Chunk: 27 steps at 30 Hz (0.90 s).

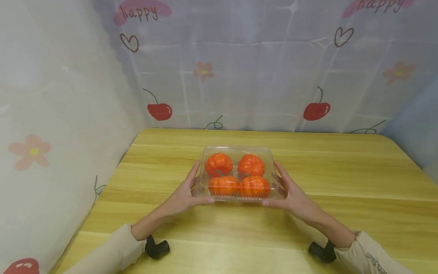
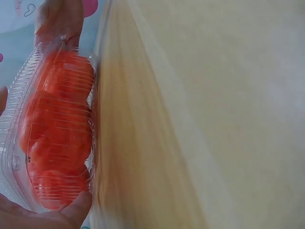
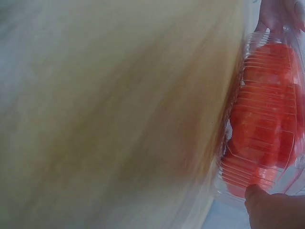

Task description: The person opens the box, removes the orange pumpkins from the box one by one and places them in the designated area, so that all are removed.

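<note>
A clear plastic clamshell box with its lid down sits on the wooden table and holds several small orange pumpkins. My left hand grips the box's left end, thumb along the front edge and fingers up the side. My right hand grips the right end the same way. The left wrist view shows the box side-on with my left thumb under it and the right hand's fingers at the far end. In the blurred right wrist view the box fills the right edge.
A patterned cloth backdrop with cherries, hearts and flowers closes the back, and a pale curtain hangs on the left. Black wrist mounts rest near the table's front edge. Bare wood lies on both sides of the box.
</note>
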Tool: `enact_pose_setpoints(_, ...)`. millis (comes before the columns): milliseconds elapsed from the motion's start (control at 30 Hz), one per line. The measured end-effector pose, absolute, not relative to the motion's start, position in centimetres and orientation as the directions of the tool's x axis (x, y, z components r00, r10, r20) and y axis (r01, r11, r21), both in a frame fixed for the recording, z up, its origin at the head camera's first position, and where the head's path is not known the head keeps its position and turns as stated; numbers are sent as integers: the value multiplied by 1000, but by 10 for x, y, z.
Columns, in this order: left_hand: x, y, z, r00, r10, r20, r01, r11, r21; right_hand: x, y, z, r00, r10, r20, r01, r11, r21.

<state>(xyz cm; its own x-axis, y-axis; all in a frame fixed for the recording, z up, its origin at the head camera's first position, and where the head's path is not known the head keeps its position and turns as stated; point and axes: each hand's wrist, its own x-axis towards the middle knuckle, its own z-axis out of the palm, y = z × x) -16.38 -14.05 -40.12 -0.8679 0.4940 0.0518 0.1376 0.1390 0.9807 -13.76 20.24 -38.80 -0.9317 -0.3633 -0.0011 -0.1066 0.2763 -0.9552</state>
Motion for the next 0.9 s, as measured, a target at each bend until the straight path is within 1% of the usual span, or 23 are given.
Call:
enact_pose_setpoints(133, -164, -140, -403, -867, 496, 52, 133, 130, 983, -137, 201, -387, -929, -370, 2, -122, 300, -946)
enact_pose_setpoints(467, -164, -140, -404, -873, 486, 49, 147, 165, 975, -140, 202, -385, -923, -385, 15, -112, 232, -966)
enact_pose_setpoints(667, -163, -139, -404, -873, 486, 45, 138, 158, 978, -142, 204, -388, -911, -411, 11, -113, 223, -968)
enact_pose_setpoints(900, -163, -140, -405, -882, 471, 13, 121, 200, 972, -140, 204, -390, -891, -454, 28, -137, 209, -968)
